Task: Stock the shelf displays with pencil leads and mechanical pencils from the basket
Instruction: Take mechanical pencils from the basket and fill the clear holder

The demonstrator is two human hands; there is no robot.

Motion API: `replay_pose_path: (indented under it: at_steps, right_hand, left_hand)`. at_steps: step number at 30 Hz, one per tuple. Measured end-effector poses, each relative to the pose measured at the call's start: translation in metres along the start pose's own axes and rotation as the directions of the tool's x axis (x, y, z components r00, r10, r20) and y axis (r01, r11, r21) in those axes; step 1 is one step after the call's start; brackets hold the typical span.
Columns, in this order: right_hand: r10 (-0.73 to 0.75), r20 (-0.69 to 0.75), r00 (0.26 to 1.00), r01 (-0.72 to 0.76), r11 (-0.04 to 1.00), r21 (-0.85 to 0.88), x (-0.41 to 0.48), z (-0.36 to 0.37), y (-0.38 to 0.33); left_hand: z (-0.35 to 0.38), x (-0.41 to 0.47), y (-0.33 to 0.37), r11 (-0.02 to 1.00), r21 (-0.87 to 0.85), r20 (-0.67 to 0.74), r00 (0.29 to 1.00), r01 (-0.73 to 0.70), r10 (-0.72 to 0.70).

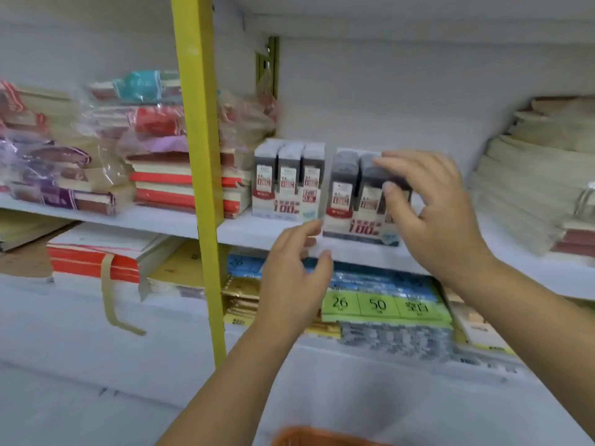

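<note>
Display (354, 231): 2 lead packs (343, 178) | R hand (431, 217) pinches 3rd pack (401, 185) | L hand (296, 275) loose

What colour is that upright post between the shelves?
The post is yellow, seen best in the head view.

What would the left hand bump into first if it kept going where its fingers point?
Most likely the front left corner of the right display box, where the right hand pinches a lead pack; the left hand looks nearly there, though depth is unclear.
</note>
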State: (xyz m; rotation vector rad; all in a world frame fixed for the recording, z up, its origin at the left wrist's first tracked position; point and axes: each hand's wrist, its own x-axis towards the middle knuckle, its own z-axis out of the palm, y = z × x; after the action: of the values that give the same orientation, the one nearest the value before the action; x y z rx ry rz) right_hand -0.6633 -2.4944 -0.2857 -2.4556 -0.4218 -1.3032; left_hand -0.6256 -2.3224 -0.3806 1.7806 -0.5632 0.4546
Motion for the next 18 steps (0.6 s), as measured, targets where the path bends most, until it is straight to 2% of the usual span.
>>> replay_pose_path:
  at_steps: [1,3,4,6,9,12,16,18]
  right_hand:
    - [0.033,-0.04,0.999,-0.03,0.997,0.074,-0.023,-0.003,0.001]
    - [0.173,0.006,0.985,-0.17,0.96,0.221,-0.072,-0.006,0.007]
    - [0.252,0.077,0.965,-0.263,0.928,0.264,-0.098,-0.004,0.012]
    - [0.405,0.264,0.876,-0.47,0.839,0.273,-0.152,0.007,0.027]
    - [0.583,0.516,0.628,-0.732,0.668,0.135,-0.241,0.03,0.049]
    - [0.688,0.614,0.386,-0.861,0.508,-0.027,-0.334,0.057,0.059]
    - [0.646,0.763,0.024,-0.927,0.3,-0.224,-0.433,0.085,0.06]
    - [0.588,0.801,-0.113,-0.916,0.251,-0.313,-0.467,0.095,0.059]
  left_hand:
    - [0.0,-0.012,-0.004,0.999,0.039,0.019,1.0,-0.015,0.014]
    - [0.001,-0.04,-0.019,0.992,0.118,0.185,0.983,-0.034,0.012]
    - [0.003,-0.054,-0.03,0.986,0.164,0.306,0.952,-0.027,-0.024]
    - [0.008,-0.085,-0.057,0.959,0.282,0.525,0.836,0.005,-0.159]
    - [0.024,-0.133,-0.105,0.898,0.437,0.704,0.6,0.058,-0.381]
    - [0.05,-0.183,-0.148,0.843,0.499,0.729,0.428,0.203,-0.534]
    - [0.079,-0.242,-0.201,0.765,0.576,0.737,0.221,0.289,-0.638]
    - [0.083,-0.265,-0.224,0.714,0.619,0.708,0.16,0.329,-0.688]
